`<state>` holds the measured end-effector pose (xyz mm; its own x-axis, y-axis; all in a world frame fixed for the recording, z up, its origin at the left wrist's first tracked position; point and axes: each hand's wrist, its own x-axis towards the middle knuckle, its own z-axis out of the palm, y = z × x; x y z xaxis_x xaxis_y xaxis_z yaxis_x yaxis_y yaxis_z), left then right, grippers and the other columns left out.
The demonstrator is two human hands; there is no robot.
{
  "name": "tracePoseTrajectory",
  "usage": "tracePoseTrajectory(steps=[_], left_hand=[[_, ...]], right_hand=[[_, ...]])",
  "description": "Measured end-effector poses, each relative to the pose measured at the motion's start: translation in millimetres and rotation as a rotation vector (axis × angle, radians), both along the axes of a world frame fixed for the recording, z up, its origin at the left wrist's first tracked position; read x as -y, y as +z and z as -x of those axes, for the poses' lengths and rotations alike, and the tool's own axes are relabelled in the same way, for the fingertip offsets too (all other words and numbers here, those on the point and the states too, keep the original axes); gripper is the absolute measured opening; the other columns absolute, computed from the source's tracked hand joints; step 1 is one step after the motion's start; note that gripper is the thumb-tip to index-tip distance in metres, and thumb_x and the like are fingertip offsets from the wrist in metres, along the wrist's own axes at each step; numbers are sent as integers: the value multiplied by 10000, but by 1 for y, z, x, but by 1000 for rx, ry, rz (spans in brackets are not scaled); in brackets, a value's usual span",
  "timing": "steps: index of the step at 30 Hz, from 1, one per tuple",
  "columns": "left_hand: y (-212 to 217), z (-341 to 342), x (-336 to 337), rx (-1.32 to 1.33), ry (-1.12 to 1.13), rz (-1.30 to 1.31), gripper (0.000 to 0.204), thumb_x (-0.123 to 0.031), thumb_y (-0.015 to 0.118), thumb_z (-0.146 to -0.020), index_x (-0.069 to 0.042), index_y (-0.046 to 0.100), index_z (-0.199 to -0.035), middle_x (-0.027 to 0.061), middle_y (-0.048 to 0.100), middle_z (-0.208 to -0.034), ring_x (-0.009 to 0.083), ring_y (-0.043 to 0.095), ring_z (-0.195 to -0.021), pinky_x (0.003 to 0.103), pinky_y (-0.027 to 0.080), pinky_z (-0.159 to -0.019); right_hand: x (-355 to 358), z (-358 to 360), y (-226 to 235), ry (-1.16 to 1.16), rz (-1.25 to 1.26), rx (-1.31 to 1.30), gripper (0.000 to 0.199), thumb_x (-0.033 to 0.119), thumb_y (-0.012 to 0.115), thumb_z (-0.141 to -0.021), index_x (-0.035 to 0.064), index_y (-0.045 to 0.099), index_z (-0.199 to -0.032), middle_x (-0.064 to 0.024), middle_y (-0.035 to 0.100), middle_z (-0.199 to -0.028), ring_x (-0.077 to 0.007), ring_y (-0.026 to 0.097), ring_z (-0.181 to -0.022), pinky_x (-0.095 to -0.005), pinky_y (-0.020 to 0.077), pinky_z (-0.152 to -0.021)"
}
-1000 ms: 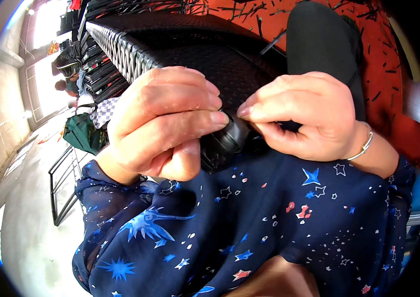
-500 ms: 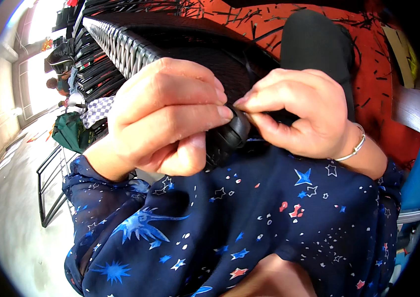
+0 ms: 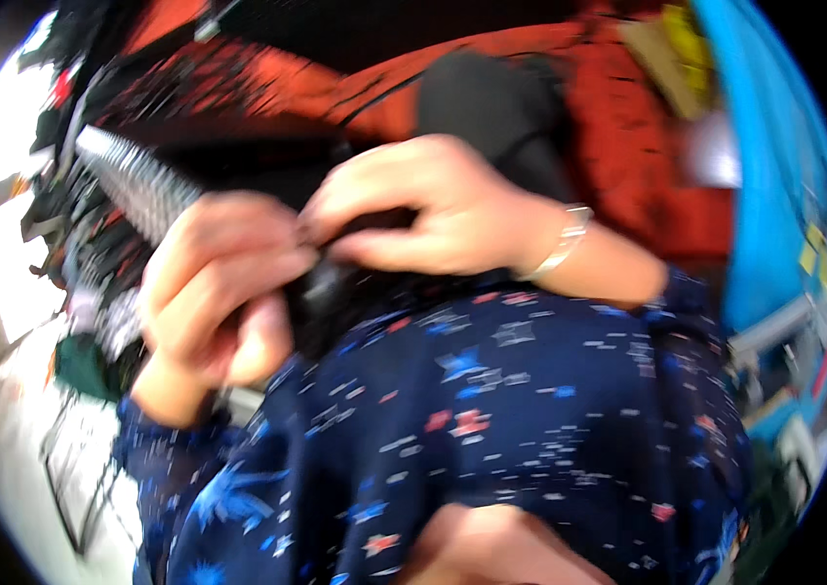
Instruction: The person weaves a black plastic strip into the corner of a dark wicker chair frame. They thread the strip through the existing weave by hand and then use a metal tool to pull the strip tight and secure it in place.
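A blurred downward view is shown; at centre left of the frame the left hand is curled shut around a small black object, which is pinched from above by the fingertips of the right hand; what kind of object it is cannot be told through the blur. A silver bracelet is worn on the right wrist; navy star-printed fabric fills the lower half of the frame. A stack of black ribbed pieces is seen at upper left, red-orange patterned cloth at upper right. The object is judged light and fairly stiff, best held by its sides between the fingertips.
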<state>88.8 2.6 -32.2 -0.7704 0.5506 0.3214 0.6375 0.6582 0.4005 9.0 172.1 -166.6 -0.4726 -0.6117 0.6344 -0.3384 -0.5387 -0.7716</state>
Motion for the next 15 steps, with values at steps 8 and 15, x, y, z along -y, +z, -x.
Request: tracePoseTrajectory(steps=[8,15], left_hand=[[21,-36,-5,0,140,76,223,-80,521,-745,67,601,-892,214,595,-885,350,597,-805,441,493,-766],[0,-40,16,3,139,-59,197,-50,537,-728,58,600,-881,206,601,-878,334,595,-785,418,490,-742]], right_hand=[[-22,-27,12,-444,55,-292,71,168,693,-821,126,637,-827,-26,617,-792,-245,621,-707,-370,504,-629],[-88,-6,10,-562,51,818,80,105,571,-972,32,547,-951,-24,537,-680,-120,547,-511,-269,474,-481]])
